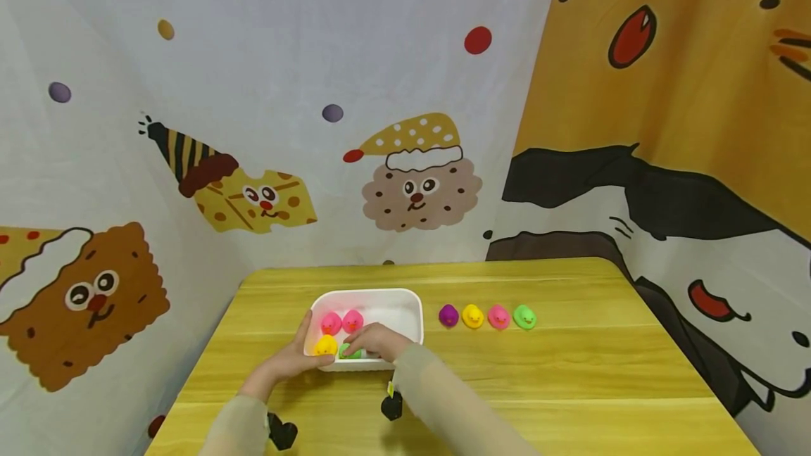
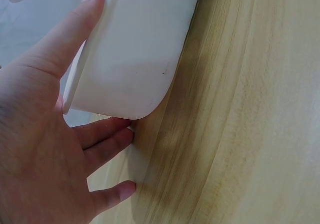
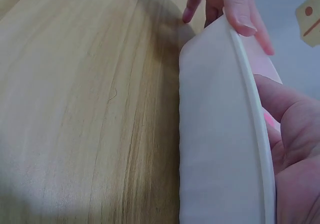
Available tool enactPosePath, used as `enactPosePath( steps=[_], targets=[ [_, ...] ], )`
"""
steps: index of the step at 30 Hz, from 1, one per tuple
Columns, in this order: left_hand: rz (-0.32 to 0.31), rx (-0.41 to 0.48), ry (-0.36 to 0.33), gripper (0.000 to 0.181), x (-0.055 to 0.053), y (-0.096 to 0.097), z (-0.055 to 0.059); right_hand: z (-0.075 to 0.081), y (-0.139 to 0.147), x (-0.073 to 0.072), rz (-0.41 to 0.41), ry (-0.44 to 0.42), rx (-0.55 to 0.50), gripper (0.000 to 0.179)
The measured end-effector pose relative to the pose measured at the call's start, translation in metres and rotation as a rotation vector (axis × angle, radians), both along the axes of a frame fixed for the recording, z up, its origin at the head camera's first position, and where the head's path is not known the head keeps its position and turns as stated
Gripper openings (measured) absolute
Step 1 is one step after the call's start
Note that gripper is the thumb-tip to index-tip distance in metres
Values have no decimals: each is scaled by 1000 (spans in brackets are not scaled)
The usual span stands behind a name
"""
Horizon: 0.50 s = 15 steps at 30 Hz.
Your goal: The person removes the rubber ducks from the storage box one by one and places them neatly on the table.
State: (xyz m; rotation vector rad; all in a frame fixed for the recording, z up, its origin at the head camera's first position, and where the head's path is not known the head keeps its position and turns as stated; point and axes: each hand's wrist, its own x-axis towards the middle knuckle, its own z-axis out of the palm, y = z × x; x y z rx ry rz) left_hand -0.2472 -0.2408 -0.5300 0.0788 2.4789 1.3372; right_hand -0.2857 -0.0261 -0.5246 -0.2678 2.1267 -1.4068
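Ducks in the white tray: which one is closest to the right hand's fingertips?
The green duck inside the tray, right of the yellow duck. The right hand is right at it; the pink ducks sit farther back.

Smooth white plastic tray (image 1: 394, 309); smooth, rubbery-looking ducks (image 1: 472, 316) at its three o'clock; wood-grained, faintly glossy worktop (image 1: 570, 371); matt cloth backdrop (image 1: 266, 55) at twelve.

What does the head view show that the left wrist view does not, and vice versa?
Only the head view shows the right hand, ducks inside the white tray and four more ducks in a row beside it. Only the left wrist view shows a small dark mark on the tray's outer wall. Both show the left hand touching the tray, the wooden table and some patterned backdrop.
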Motion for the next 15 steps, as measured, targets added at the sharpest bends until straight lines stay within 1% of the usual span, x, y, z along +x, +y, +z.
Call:
enactPosePath(
  steps=[8, 15],
  targets=[
    [-8, -10, 8, 121, -1, 0, -2, -7, -4, -1, -37, 45, 2, 26],
    [-16, -12, 14, 119, -2, -1, -3, -6, -4, 0, -51, 35, 15, 25]
  ],
)
